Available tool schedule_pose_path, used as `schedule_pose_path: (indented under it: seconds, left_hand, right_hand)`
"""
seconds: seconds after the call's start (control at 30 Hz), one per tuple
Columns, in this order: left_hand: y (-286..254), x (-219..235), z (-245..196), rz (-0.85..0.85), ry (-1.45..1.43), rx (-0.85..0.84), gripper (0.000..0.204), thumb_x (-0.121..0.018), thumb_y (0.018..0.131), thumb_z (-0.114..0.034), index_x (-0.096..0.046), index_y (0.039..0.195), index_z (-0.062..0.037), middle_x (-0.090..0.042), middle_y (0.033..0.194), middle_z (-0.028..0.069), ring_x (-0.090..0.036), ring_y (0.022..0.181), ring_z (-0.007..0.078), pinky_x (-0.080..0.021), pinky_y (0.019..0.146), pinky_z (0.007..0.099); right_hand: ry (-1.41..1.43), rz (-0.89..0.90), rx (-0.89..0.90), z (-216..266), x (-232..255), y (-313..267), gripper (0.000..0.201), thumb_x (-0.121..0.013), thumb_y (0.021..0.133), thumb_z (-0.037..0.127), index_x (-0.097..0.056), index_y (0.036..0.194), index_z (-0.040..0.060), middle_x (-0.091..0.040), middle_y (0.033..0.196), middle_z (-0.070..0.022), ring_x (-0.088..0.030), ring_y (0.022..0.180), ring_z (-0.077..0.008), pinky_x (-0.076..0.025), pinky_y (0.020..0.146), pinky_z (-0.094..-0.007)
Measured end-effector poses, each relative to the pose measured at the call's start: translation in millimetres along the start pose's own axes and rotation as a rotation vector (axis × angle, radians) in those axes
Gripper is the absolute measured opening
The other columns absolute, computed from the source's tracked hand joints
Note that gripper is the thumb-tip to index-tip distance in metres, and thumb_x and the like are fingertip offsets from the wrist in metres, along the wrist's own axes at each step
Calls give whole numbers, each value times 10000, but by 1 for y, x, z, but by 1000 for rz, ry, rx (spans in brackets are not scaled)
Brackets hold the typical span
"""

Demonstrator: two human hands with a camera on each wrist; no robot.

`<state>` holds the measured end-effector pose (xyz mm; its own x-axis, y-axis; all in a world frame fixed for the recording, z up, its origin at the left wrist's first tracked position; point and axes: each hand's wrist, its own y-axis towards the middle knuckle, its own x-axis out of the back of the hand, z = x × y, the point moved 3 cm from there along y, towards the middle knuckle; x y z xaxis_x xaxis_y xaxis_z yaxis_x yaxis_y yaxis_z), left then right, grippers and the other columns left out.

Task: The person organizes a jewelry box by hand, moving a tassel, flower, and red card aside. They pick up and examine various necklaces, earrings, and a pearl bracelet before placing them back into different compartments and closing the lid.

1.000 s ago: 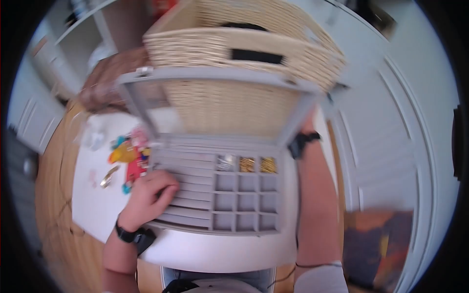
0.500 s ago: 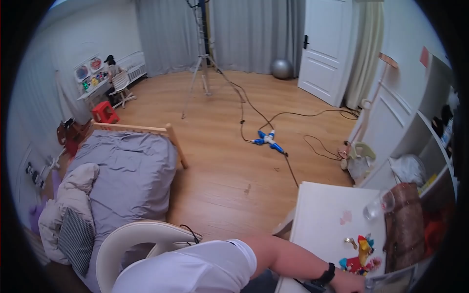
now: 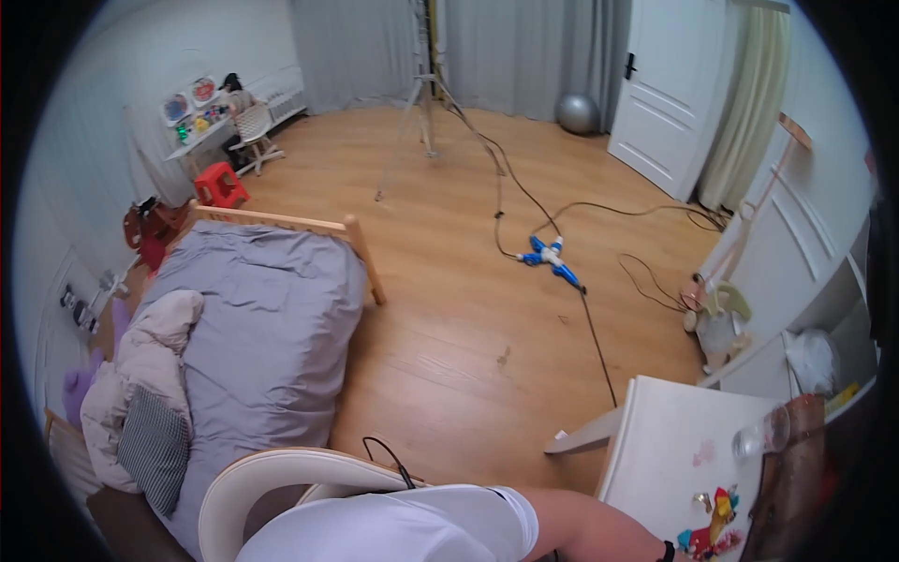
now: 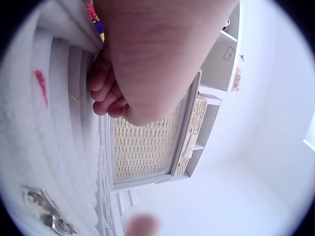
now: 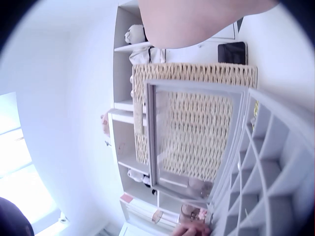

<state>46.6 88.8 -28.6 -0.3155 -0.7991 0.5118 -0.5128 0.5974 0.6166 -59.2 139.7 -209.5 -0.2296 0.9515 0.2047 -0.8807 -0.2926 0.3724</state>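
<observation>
My left hand [image 4: 147, 64], fingers loosely curled, rests at the side of a grey velvet jewellery box. Its fingertips [image 4: 101, 105] touch the padded ring rolls [image 4: 54, 108], which bear a small magenta mark. A silver clasp [image 4: 49, 211] sits on the box front. Only the rounded base of my right hand [image 5: 197, 22] shows, at the top of the right wrist view; its fingers are hidden. Below it stands the raised lid [image 5: 153, 132] with a clear pane, and square compartments [image 5: 270, 172] lie at the right. The head view catches only my left forearm [image 3: 609, 525].
Behind the lid stands a wicker basket [image 5: 197, 73], backed by white shelves [image 5: 123, 113]. Colourful toys [image 3: 707, 536] and a clear cup [image 3: 763, 433] are on the white table [image 3: 655, 440]. A bed [image 3: 272, 328], a white chair [image 3: 272, 464] and floor cables with a blue connector [image 3: 551, 258] fill the room side.
The head view has swung left from the box to the room, then shifted slightly further. Box and hands have left that view; only the left arm stays at the lower right.
</observation>
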Motion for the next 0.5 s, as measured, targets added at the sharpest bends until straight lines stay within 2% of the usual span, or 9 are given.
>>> schedule_pose_path:
  seconds: [0.1,0.13,0.17,0.23,0.27,0.3,0.33,0.4,0.5]
  left_hand:
    - [0,2,1,54,86,54,222,-689,938,-249,-802,998,-67,-783,911,158,-752,873,354,-583,822,503]
    - [11,-41,38,-21,33,-81,144,-690,746,-149,-740,751,-14,-674,691,222,-673,638,398,-536,606,494]
    - [3,-38,30,-132,-66,-78,133,-681,694,-148,-726,687,-23,-646,651,230,-645,585,400,-514,564,516]
    - [-10,-31,20,-68,-112,-62,131,-679,712,-136,-699,717,-7,-649,705,253,-666,674,433,-527,628,540]
    - [-14,-18,12,-20,-117,-36,143,-679,787,-133,-685,779,9,-657,787,259,-677,786,453,-546,723,552]
    - [-14,-20,15,41,-102,1,142,-683,824,-132,-671,828,9,-659,842,248,-686,854,440,-550,760,542]
    - [-14,-8,8,107,-124,3,129,-684,872,-131,-673,883,-2,-658,872,220,-688,890,428,-555,781,530]
    - [-12,7,-6,140,-80,26,125,-689,936,-137,-707,999,-31,-695,945,186,-706,935,401,-576,839,497]
    - [-7,9,-19,216,-35,44,110,-679,971,-116,-703,1017,-19,-701,976,164,-706,950,375,-575,853,468]
  right_hand:
    - [-164,-125,-46,26,105,-48,383,-567,1152,235,-568,1475,31,-661,1264,-144,-619,1107,-263,-547,1006,-416]
    - [-254,-194,-79,49,162,-85,383,-568,1154,238,-568,1477,33,-662,1263,-140,-619,1103,-259,-549,1004,-414]
    - [-362,-283,-123,81,225,-136,383,-568,1156,240,-568,1478,34,-663,1261,-136,-620,1098,-255,-550,1001,-413]
    - [-557,-576,-250,156,305,-309,383,-570,1159,245,-568,1480,36,-666,1259,-127,-622,1089,-246,-554,997,-410]
    - [-646,-678,-169,217,216,-280,262,-666,1095,147,-671,1334,40,-718,1033,-81,-661,914,-185,-568,879,-313]
    - [-554,-624,-62,242,196,-270,240,-682,1067,45,-655,1304,15,-685,1023,-63,-627,916,-168,-549,873,-298]
    - [-510,-648,-152,272,183,-268,239,-677,1079,57,-652,1312,15,-689,1066,-54,-638,944,-147,-551,893,-303]
    - [-502,-624,-203,287,190,-270,212,-674,1074,36,-665,1285,22,-687,1087,-51,-657,973,-135,-542,918,-292]
    - [-503,-719,-211,287,211,-283,209,-668,1056,11,-661,1264,11,-687,1094,-53,-658,999,-150,-531,955,-301]
